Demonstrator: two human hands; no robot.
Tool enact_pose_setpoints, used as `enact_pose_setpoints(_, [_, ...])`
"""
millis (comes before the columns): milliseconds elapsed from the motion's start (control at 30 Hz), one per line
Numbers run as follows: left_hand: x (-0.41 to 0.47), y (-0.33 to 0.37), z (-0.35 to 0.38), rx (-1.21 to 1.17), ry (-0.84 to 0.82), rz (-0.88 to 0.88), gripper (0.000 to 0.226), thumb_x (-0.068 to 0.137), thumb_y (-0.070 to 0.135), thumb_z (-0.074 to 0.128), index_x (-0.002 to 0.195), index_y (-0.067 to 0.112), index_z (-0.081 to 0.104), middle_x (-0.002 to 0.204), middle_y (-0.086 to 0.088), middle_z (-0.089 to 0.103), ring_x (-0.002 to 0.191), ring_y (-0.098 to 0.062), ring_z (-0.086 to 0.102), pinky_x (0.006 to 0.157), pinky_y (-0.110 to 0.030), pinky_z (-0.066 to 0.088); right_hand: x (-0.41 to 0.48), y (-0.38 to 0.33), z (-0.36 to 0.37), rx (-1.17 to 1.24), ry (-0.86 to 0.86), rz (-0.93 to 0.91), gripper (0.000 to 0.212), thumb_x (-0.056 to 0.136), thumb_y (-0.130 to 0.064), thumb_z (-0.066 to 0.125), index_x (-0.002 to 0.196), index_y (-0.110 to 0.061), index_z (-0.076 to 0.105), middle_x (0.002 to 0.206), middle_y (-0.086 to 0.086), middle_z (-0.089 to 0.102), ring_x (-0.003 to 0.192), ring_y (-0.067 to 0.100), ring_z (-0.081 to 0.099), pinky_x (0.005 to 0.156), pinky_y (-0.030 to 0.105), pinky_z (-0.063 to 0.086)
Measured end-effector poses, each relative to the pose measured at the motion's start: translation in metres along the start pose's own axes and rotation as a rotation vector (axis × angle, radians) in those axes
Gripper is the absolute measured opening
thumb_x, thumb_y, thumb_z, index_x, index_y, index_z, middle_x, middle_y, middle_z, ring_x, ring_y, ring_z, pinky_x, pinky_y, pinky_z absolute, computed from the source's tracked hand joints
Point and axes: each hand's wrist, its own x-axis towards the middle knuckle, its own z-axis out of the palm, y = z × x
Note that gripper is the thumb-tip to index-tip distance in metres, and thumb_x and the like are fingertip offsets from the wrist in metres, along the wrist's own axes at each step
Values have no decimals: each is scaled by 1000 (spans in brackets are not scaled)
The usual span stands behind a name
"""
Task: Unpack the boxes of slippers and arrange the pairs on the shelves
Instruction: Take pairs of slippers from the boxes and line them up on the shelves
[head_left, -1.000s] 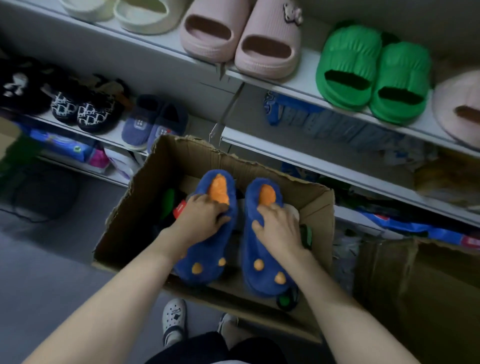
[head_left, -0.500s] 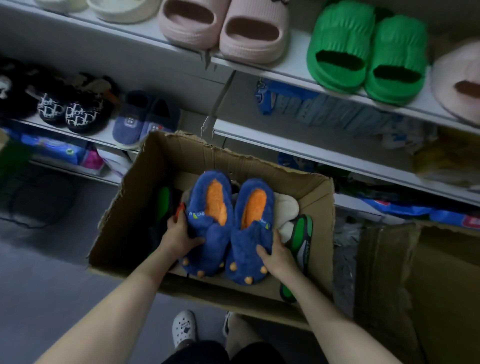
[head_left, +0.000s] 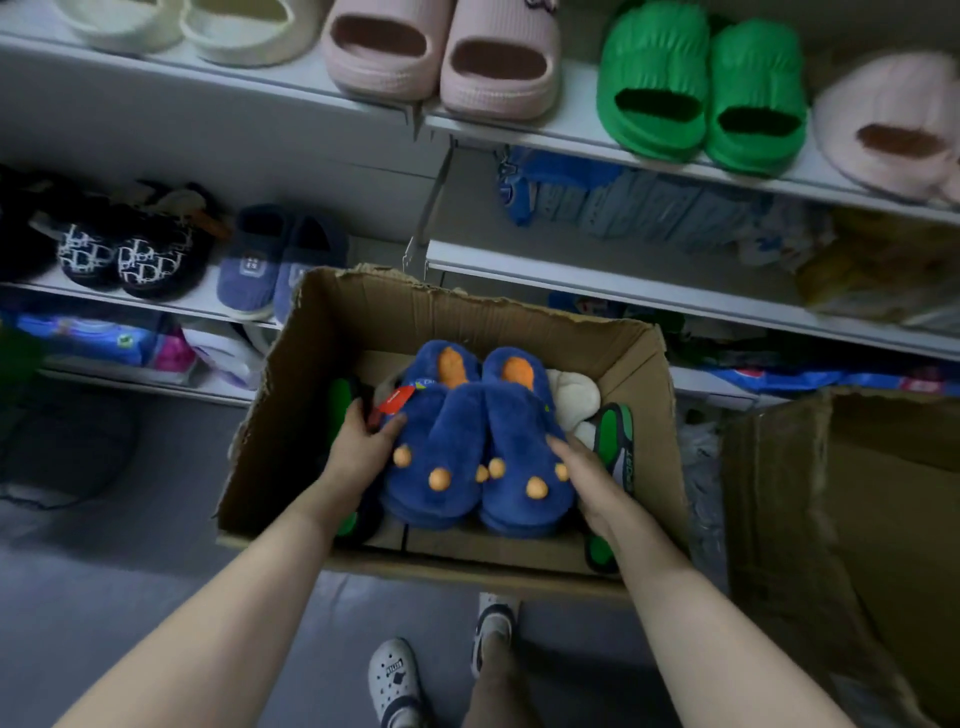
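the left hand (head_left: 363, 449) is gripping the outer left side of the pair of blue plush slippers with orange claw beads (head_left: 470, 441), thumb lying on the fleece just below a red tag (head_left: 396, 399), fingers curling round the edge. the pair is lying side by side, touching, inside the open brown cardboard box (head_left: 493, 327) below the white shelves (head_left: 649, 294). the right hand (head_left: 589, 480) is clamping the outer right side, thumb on top, fingers out of sight beneath.

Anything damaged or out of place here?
The cardboard box has a ragged, torn back rim. One green-and-black slipper stands wedged on edge against its right wall, beside the blue slippers.
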Motion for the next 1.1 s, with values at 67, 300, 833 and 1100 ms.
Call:
enact_pose_setpoints(67, [-9,12,0,-163,-136,-57,48,89,13,66,132,18,47,119,-6,62,106,-24,61,92,-37,49,-5,-5,2,71,-15,2,34,96,-31,60,130,-33,57,121,-2,69,110,20,66,99,43,51])
enact_pose_setpoints(300, [-36,23,-17,-185,-351,40,63,89,5,64,142,29,41,121,-4,64,102,-16,65,88,-34,53,-49,-21,-6,60,95,-109,46,92,-18,62,133,-37,54,120,-5,68,105,17,68,83,36,55])
enact_pose_setpoints(833, [-145,134,-68,-157,-334,691,65,84,10,73,142,21,45,123,12,61,106,7,60,90,-15,50,-202,-111,-11,51,354,-686,40,87,-19,64,124,-35,63,115,-2,68,104,19,65,96,45,50])
enact_pose_setpoints(1100, [-200,234,-82,-228,-420,878,59,86,5,68,138,26,50,120,3,67,103,-7,67,81,-20,55,-290,-193,-42,55,390,-844,43,72,-29,62,114,-38,67,115,28,61,88,25,58,88,51,51])
